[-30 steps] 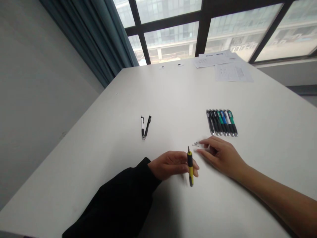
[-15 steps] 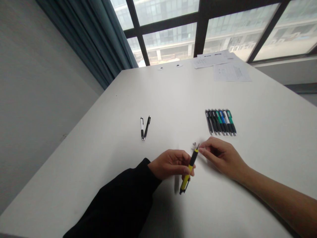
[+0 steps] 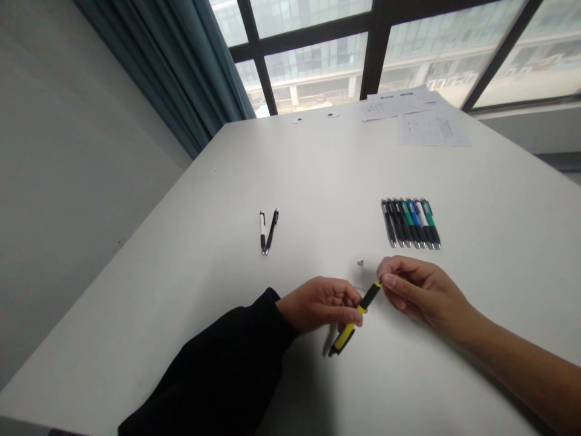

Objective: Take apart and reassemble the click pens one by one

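My left hand is closed around the middle of a yellow pen with a black grip, held tilted above the table. The pen's clip end points down towards me, and its front end points up to the right. At that front end, my right hand pinches the thin refill where it comes out of the barrel; the fingertips hide most of it. Just beyond the hands, a small silver pen tip lies on the table. A thin, faint piece lies below it, partly behind the pen; I cannot make out what it is.
A row of several pens in black, green, blue and white lies at the right. A white pen and a black pen lie left of centre on the white table. Paper sheets rest near the window.
My right fingers have closed on the refill that stuck out of the yellow pen. The pen has tilted further to the right, and the view has shifted slightly.
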Demonstrator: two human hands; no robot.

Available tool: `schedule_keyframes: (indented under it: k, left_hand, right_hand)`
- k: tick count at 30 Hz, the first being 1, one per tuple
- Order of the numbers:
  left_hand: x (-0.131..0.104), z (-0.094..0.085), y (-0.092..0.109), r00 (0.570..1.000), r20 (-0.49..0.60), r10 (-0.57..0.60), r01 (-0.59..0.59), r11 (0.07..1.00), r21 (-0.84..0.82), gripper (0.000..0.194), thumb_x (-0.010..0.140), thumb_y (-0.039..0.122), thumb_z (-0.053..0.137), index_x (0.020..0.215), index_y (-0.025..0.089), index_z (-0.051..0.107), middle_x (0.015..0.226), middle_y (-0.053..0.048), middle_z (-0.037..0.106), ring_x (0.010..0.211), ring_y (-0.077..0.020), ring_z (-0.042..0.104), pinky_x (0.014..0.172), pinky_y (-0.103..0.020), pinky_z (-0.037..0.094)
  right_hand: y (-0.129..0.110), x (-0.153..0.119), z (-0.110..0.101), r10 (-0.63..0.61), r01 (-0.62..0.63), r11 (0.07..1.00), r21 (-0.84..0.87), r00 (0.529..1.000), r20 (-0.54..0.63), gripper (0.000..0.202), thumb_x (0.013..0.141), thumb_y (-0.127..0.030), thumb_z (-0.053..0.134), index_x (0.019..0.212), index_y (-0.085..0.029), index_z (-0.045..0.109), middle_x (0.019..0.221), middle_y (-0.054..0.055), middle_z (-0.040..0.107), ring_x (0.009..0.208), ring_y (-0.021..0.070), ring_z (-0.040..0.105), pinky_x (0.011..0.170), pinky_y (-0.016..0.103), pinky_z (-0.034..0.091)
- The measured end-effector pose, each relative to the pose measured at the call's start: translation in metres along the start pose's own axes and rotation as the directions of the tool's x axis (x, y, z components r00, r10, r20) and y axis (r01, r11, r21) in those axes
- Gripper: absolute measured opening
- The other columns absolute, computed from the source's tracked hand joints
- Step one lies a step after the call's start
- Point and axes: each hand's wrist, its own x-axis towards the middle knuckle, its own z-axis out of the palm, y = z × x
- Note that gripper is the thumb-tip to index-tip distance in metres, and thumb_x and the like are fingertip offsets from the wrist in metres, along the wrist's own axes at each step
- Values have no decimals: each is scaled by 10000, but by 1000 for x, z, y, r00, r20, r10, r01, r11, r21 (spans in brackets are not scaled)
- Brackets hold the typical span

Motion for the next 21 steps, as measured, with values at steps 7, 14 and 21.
schedule_keyframes:
  k: [7, 14, 21]
  left_hand:
    - [1, 2, 1, 1000, -26, 3, -2, 998, 59, 443, 653, 443, 888, 831, 111, 654, 695, -19, 654, 613, -101, 582, 609, -233, 458]
    - [3, 3, 1, 997, -6, 76, -74, 988, 134, 409, 743, 461, 824, 886, 118, 654, 737, -16, 624, 663, -102, 562, 637, -229, 437]
    - [3, 3, -3, 993, 7, 114, -114, 984, 138, 359, 792, 426, 793, 910, 120, 647, 769, -23, 622, 705, -115, 573, 680, -249, 455]
  right_hand:
    - [-2, -1, 0, -1, -3, 989, -148, 1000, -26, 314, 904, -477, 682, 826, -179, 617, 539, -54, 465, 477, 83, 391, 449, 221, 302]
    - [0, 3, 3, -41, 16, 974, -227, 994, -106, 335, 882, -513, 687, 855, -185, 619, 560, -48, 463, 492, 103, 405, 465, 247, 313]
    - [-9, 1, 4, -45, 31, 965, -261, 998, -46, 349, 897, -516, 663, 810, -180, 623, 561, -46, 460, 503, 97, 394, 477, 243, 308]
